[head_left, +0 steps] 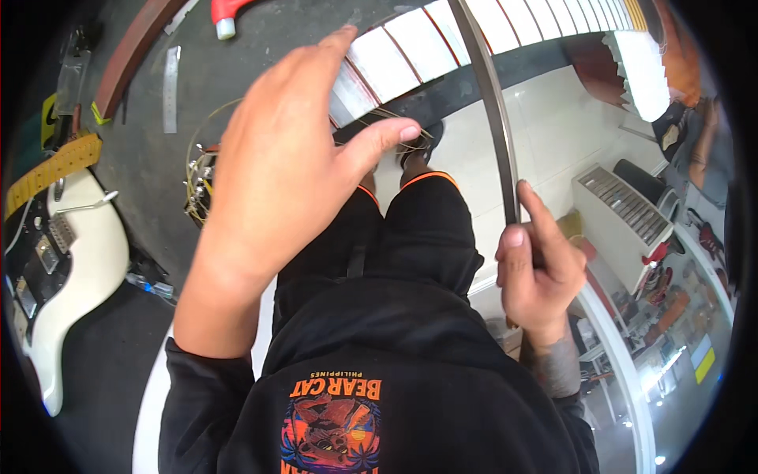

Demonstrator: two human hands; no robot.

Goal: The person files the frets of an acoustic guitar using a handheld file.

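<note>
1. The left hand [276, 166] is raised and open, fingers together and stretched toward 1 o'clock, thumb spread to the right. It grips nothing; its fingertips reach the near end of a row of white slats [474, 39].
2. The right hand [537, 268], at 4 o'clock, is closed around the lower end of a long thin metal strip [493, 110], forefinger pointing up along it.
3. The strip runs from that hand up toward 12 o'clock, crossing over the white slats near the top edge.
4. The slats curve in a band across the top, from centre out to 2 o'clock, with dark red lines between them.
5. A loose coil of wire [399, 125] lies just beyond the left thumb, partly hidden by the hand.
6. At 9 o'clock a white electric guitar [79, 261] lies on the dark bench [197, 87], its pale neck [51, 170] angled toward 10 o'clock.
7. A metal ruler [170, 88] lies flat on the bench at 11 o'clock, well apart from both hands.
8. A red-handled tool [225, 14] shows at the top edge near 11 o'clock.
9. Below the hands are the person's black shorts [410, 237] and black printed shirt [379, 371].
</note>
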